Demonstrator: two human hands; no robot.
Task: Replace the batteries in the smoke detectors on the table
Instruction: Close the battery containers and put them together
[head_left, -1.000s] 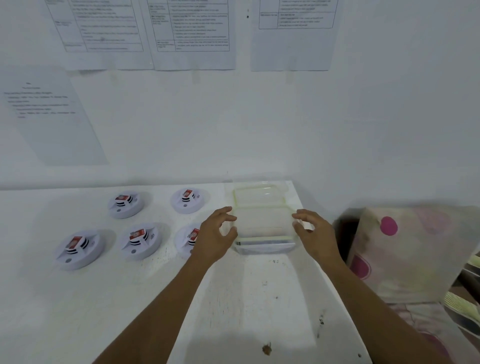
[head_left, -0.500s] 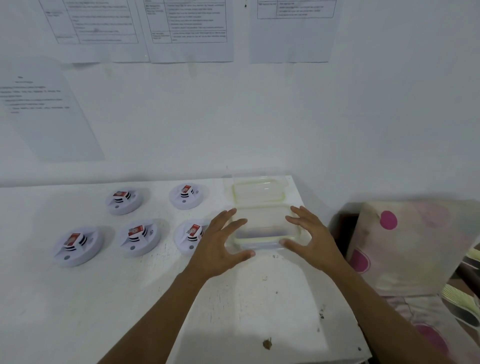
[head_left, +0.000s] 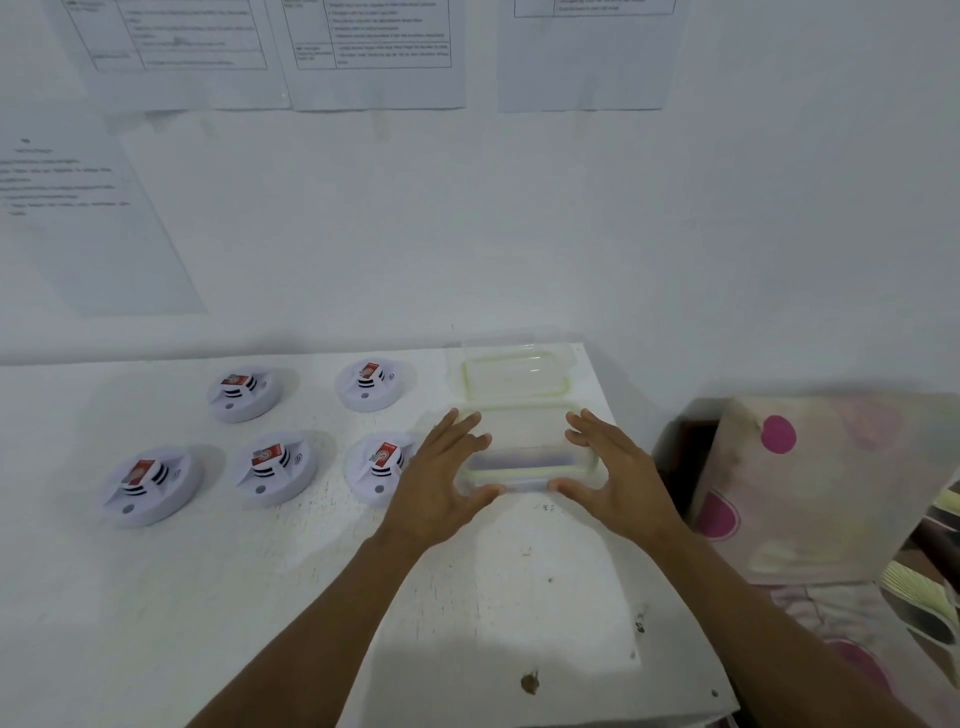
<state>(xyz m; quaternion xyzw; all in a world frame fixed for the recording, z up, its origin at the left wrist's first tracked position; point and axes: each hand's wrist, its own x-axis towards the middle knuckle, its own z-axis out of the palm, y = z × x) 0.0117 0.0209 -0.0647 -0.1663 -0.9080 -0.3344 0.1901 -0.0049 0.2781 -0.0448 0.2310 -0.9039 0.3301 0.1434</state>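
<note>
Several white round smoke detectors lie on the white table (head_left: 260, 597), each with a red battery on top: one at the far left (head_left: 150, 486), one in the middle (head_left: 272, 467), one beside my left hand (head_left: 382, 467), and two behind (head_left: 244, 392) (head_left: 371, 384). A clear plastic container (head_left: 524, 462) with a green seal sits near the table's right edge. My left hand (head_left: 441, 478) and my right hand (head_left: 618, 473) flank it with fingers spread, thumbs at its front corners. What is inside it is too blurred to tell.
A second clear green-rimmed container or lid (head_left: 514, 376) lies just behind the first, against the wall. Printed sheets (head_left: 374, 52) hang on the wall. A cushion with pink dots (head_left: 810, 488) stands right of the table's edge.
My hands had curled fingers gripping the container's sides; now the fingers are spread flat beside it. The container has settled flat on the table.
</note>
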